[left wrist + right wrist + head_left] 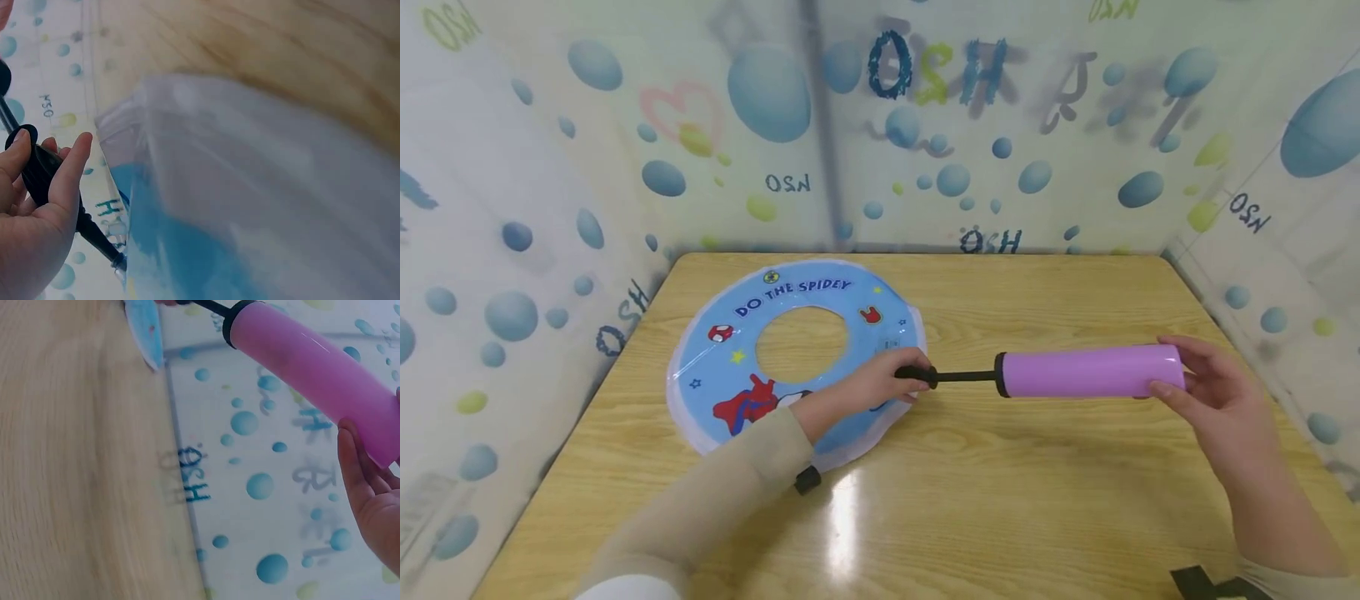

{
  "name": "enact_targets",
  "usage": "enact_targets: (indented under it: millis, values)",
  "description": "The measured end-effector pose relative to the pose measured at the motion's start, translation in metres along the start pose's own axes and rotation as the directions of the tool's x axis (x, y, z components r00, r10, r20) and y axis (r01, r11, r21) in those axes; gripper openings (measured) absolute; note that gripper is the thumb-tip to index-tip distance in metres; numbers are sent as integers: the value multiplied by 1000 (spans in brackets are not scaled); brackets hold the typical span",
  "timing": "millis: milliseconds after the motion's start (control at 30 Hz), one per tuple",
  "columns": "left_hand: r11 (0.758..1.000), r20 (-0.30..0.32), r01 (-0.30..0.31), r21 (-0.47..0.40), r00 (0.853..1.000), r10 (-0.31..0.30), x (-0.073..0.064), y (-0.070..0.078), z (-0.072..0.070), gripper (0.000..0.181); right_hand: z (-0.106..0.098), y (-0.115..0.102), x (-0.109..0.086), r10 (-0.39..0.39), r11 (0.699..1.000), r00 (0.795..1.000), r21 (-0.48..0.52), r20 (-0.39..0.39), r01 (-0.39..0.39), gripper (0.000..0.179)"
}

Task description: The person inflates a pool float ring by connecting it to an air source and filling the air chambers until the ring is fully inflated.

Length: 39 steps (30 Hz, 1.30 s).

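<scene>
A hand pump with a purple barrel [1090,372] is held level above the table, its thin black rod [966,377] drawn out to the left. My left hand [880,377] grips the black handle [47,172] at the rod's end; the left wrist view shows a narrow tip on that handle. With thumb and fingers my right hand [1225,400] holds the barrel's far right end. Flat on the table lies a blue swim ring [805,279] with a clear rim, printed lettering and a red figure. My left hand and forearm hide part of it.
A light wooden table [1037,500] carries the ring. Walls [940,142] printed with blue and green drops stand behind it and at both sides. A small black piece [807,479] shows beside the left forearm, below the ring.
</scene>
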<state>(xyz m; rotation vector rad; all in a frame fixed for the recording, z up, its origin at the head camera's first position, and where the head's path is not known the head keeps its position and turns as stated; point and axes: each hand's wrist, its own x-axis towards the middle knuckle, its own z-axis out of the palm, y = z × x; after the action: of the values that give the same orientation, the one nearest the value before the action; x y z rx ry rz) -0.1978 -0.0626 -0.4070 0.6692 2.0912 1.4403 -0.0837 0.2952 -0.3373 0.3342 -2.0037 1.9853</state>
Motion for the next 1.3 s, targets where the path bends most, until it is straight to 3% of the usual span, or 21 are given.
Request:
enact_targets:
  millis: [133, 333, 433, 533, 733, 1000, 1300]
  values:
    - [1000, -24, 22, -5, 999, -22, -4, -4, -8, 20, -12, -6, -2, -35, 998, 995, 44, -96, 40, 44]
    - [1000, -11, 22, -9, 1000, -22, -9, -3, -13, 22, -16, -11, -2, -69, 992, 994, 102, -87, 78, 43]
    - [1000, -4, 14, -6, 1000, -14, -10, -1, -13, 21, -13, -10, -2, -61, 994, 997, 82, -55, 66, 44]
    - [1000, 11, -6, 0, 1000, 6, -9, 3, -10, 20, -6, -7, -2, -47, 998, 999, 48, 26, 46, 46]
    - [999, 29, -28, -17, 999, 28, -6, 11, 0, 19, 19, 4, 2, 0, 998, 985, -60, 171, 10, 47]
    - [999, -6, -38, 2, 999, 38, -6, 18, 9, 17, 43, 16, 4, 78, 992, 969, -117, 234, -51, 46]
    - [1000, -4, -23, 9, 1000, 23, -23, 42, 8, 16, 40, 12, 1, 110, 978, 962, -201, 251, -59, 48]
